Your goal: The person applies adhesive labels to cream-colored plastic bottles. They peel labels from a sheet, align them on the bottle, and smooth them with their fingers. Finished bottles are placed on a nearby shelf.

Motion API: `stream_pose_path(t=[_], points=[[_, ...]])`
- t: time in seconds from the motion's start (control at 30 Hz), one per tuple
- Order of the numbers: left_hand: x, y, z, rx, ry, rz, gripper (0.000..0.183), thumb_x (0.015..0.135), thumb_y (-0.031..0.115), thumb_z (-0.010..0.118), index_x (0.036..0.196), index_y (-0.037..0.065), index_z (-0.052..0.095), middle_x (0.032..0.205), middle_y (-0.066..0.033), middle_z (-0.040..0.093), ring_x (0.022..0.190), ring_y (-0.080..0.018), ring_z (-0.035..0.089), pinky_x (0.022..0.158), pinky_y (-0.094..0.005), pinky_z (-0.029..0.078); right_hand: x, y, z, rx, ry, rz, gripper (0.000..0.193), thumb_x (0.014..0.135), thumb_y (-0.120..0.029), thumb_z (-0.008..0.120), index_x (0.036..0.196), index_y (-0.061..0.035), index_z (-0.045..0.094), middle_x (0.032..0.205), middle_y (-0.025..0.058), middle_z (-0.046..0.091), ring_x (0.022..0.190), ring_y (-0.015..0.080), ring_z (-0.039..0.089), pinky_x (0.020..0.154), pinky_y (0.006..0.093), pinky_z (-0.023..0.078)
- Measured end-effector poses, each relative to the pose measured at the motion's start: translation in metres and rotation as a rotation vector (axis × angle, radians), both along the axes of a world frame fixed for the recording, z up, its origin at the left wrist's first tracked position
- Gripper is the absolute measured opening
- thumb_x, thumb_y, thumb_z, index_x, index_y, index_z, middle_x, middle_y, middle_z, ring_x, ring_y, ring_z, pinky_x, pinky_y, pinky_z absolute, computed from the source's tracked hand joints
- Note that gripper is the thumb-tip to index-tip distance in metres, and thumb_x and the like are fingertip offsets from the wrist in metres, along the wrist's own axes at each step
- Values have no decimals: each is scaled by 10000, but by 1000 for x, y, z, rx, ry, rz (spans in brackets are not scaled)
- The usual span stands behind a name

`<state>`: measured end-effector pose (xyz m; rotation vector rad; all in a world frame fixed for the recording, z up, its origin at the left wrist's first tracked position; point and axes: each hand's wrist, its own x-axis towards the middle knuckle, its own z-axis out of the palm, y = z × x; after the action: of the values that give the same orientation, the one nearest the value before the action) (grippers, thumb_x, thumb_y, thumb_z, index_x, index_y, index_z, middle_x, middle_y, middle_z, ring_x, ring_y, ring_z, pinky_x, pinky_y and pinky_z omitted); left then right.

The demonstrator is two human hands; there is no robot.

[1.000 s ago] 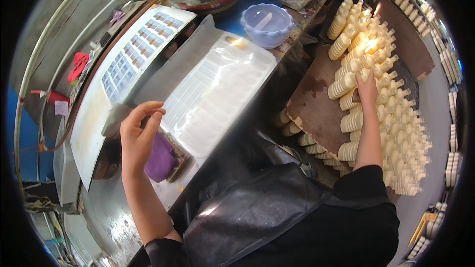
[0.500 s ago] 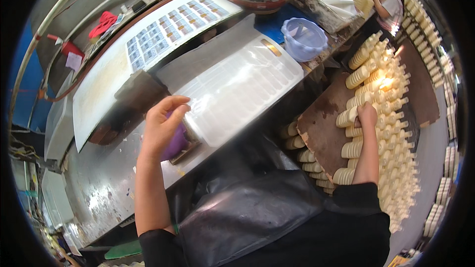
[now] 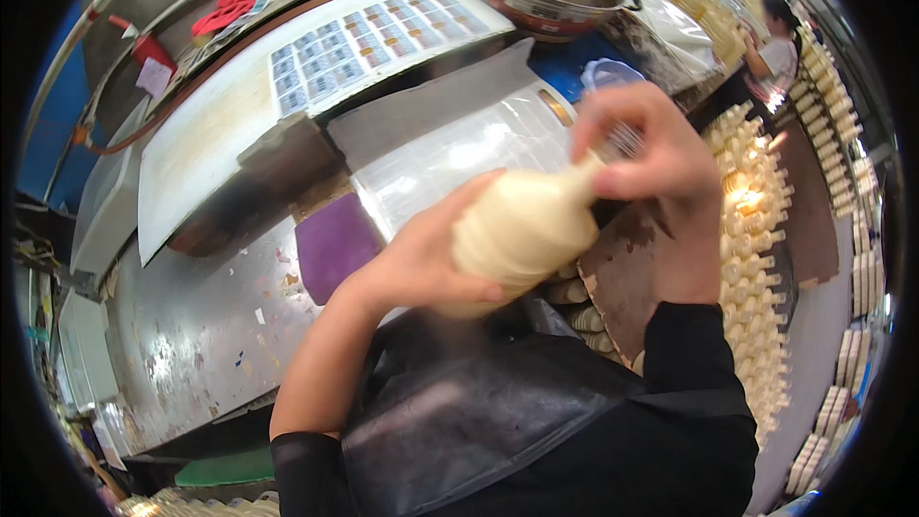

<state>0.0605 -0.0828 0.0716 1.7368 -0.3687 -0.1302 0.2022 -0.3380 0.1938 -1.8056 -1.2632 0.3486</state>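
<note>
Scuffed metal table (image 3: 206,335) across from me, purple pad (image 3: 335,247) on it just left of the person's left grip (image 3: 416,258). Cream bottle (image 3: 525,230) held up over the table's near edge, between both hands, tilted, neck toward upper right. Left grip wrapped round the ribbed body; right grip (image 3: 656,148) curled in, pinching the neck. Motion-blurred, neck tip unclear. Rows of similar bottles (image 3: 751,273) off to the right.
</note>
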Motion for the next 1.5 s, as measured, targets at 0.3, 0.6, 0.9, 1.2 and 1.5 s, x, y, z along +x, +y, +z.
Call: stream_pose_path(t=[0.3,0.6,0.9,1.2,1.5], points=[[-31,89,-38,-741,148,766,785,837,234,849,1451,15,413,1342,-144,591,1204,-249,622,1047,-425,517,-30,194,-115,-287,336,-36,598,1021,-344,615,1479,9,462,1323,208,637,1213,260,616,1036,386,490],[-35,116,-63,-669,285,886,768,890,243,791,1482,1,367,1374,-177,563,1250,-271,588,1069,-417,494,-1,152,-188,-332,319,-348,321,967,-222,654,1189,-1,722,825,81,726,762,134,680,689,302,541],[-36,124,-69,-596,274,925,773,905,290,777,1482,-18,364,1372,-187,566,1234,-264,590,1053,-399,496,-67,73,-218,-404,-112,45,236,846,-215,795,1008,-79,691,1021,91,636,861,315,675,734,394,550],[-59,84,-63,-361,127,1065,729,1080,265,552,1598,-52,150,1498,-240,461,1347,-261,493,1146,-362,382,-75,69,-232,-280,-315,21,197,834,-181,802,943,-78,675,970,71,628,733,294,668,647,397,537],[-78,59,-77,-146,-18,1122,695,1065,241,549,1597,-24,190,1546,-233,390,1421,-275,410,1200,-390,297,-91,77,-237,-292,-386,34,161,864,-186,771,946,-91,670,944,84,619,730,313,670,629,425,537]])
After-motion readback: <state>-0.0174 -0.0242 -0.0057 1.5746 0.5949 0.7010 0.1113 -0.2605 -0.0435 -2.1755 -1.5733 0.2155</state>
